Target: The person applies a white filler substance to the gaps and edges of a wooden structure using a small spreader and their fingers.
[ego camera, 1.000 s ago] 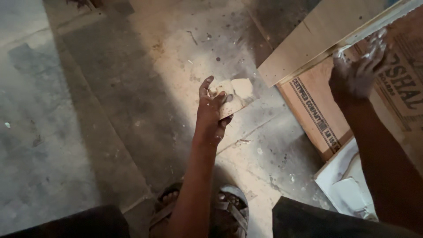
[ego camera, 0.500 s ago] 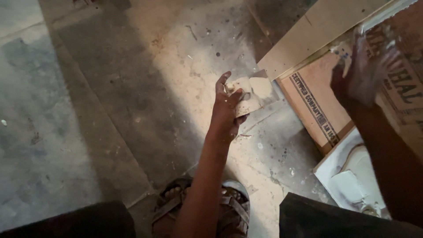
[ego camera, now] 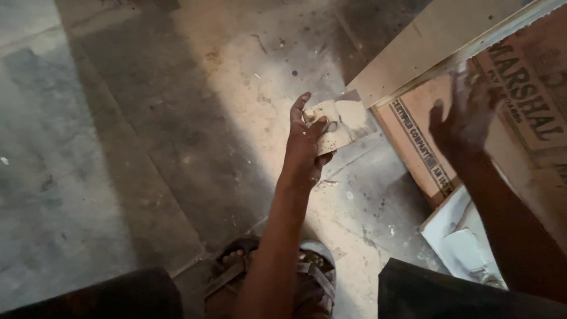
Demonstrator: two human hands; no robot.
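My left hand (ego camera: 304, 147) is stretched out over the concrete floor and grips a flat scraper blade (ego camera: 342, 121) smeared with pale paste, its edge close to the lower corner of a light board. My right hand (ego camera: 466, 115), blurred and coated in white paste, hovers with spread fingers over a brown plywood sheet (ego camera: 531, 118) printed with dark lettering. It holds nothing that I can see. The light board (ego camera: 437, 41) lies slanted across the top of the plywood sheet.
A dusty, stained concrete floor (ego camera: 177, 118) fills the left and middle. My sandalled foot (ego camera: 307, 277) is at the bottom centre, with dark trouser legs on either side. A white paste-smeared sheet or tray (ego camera: 460, 242) lies at the lower right.
My left hand has carried the scraper to the right, toward the board's corner. My right hand has shifted a little lower over the plywood sheet and its fingers have spread.
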